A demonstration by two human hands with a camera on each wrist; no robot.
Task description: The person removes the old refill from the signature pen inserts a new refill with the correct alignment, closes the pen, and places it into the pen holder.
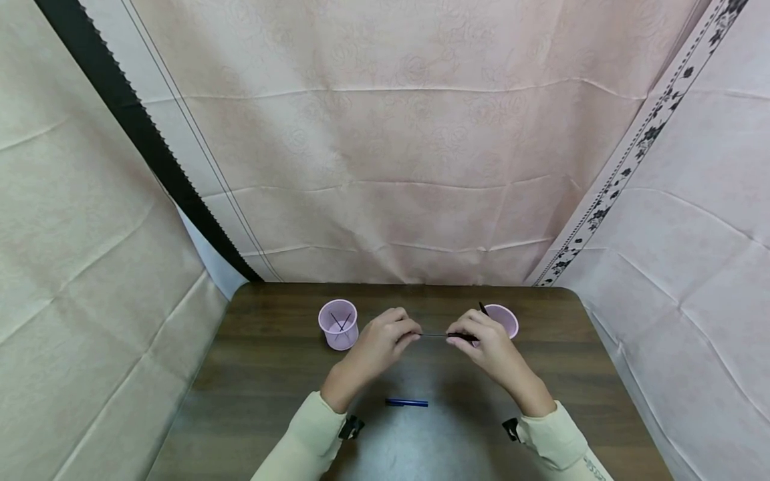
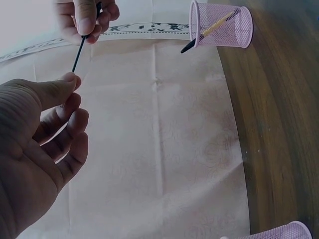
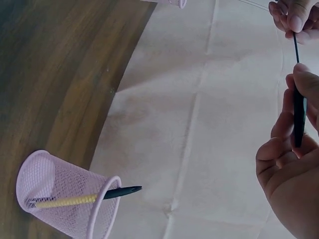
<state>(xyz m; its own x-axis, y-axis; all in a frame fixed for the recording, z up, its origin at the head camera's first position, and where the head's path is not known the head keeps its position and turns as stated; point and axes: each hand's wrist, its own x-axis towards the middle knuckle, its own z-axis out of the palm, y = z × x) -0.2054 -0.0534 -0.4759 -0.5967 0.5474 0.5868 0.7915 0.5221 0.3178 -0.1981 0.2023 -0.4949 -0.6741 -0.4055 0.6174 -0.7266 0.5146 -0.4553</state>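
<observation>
Thin dark rod stretched between two hands, pink cups either side

So there's a brown wood-grain worktop (image 1: 252,374) with both hands up over its far half. The left hand (image 1: 380,339) is pinching one end of a thin, dark, straight rod (image 1: 433,335) between thumb and forefinger, other fingers loosely bent. The right hand (image 1: 486,342) has a black, tapered pen-like barrel (image 3: 299,119) pinched under the thumb, fingers curled behind it. Rod and barrel are lined up end to end, but the thumb covers the join, so can't tell how far in the rod goes.

Near the far edge, towards the left corner, stands a pink mesh cup (image 1: 340,343) with two thin dark sticks (image 1: 341,328) crossed inside. Another pink mesh cup (image 3: 70,177), towards the far right corner, sits just behind the right hand and has a yellow pen with a black end (image 3: 124,191) leaning in it, that black end poking past the rim.

Closer to the near edge, between the forearms, a slim blue tube (image 1: 406,403) lies flat, roughly parallel to the far edge. Pale patterned cloth (image 1: 409,167) hangs beyond that.
</observation>
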